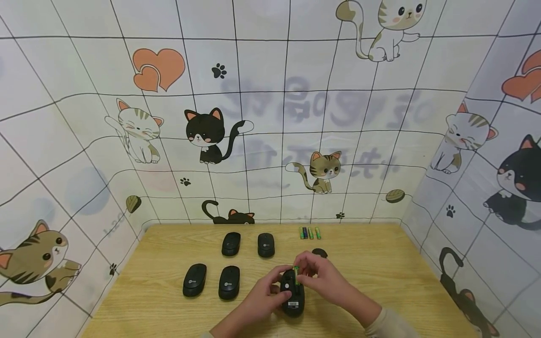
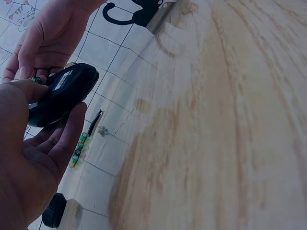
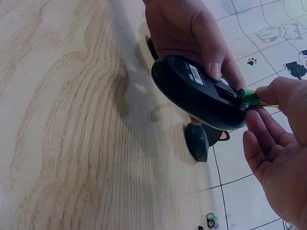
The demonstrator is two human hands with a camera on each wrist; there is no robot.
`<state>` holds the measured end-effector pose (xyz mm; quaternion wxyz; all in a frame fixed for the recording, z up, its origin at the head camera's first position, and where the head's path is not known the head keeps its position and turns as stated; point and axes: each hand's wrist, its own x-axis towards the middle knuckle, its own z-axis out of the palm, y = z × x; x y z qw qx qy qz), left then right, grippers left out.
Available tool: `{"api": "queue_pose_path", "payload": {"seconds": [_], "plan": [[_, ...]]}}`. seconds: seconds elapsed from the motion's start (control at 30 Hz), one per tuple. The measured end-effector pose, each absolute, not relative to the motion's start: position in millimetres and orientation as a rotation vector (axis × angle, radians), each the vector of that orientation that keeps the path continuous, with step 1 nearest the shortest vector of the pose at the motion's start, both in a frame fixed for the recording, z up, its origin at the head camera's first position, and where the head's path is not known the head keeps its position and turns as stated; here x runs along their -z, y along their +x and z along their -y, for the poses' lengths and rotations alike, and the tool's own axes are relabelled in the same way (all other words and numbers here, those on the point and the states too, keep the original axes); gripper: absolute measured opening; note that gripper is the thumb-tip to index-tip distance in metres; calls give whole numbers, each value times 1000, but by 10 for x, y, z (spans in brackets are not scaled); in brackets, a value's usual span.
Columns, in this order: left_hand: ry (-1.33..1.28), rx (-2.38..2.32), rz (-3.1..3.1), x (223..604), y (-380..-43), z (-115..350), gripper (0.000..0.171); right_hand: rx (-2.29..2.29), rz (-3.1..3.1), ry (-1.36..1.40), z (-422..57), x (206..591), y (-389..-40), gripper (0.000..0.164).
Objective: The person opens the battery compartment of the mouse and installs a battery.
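Upside down in my left hand (image 1: pixel 267 292) is a black computer mouse (image 1: pixel 298 300), with its label and an open battery slot showing. The thumb lies on the underside while the fingers wrap the far side. My right hand (image 1: pixel 326 278) pinches a green battery (image 3: pixel 250 97) between thumb and forefinger. One end of the battery is at the slot of the mouse (image 3: pixel 177 84), tilted up out of it. In the left wrist view, the mouse (image 2: pixel 72 88) covers part of the right hand (image 2: pixel 50 36).
On the wooden table (image 1: pixel 148 300), several black mice stand upright to the left, one of them a mouse (image 1: pixel 195 280) at the outer left. Several batteries (image 1: pixel 310 233) line up near the back edge. A dark rounded piece (image 1: pixel 320 252) lies partly behind the right hand.
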<state>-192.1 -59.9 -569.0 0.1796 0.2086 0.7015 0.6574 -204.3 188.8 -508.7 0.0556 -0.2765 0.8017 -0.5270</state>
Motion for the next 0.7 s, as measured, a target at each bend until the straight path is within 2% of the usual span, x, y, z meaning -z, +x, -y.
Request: {"api": "queue_pose_path", "payload": {"seconds": [0.7], "plan": [[626, -1878, -1967, 5667, -1917, 583, 59, 1533, -2522, -888, -1854, 5101, -1947, 13]]}}
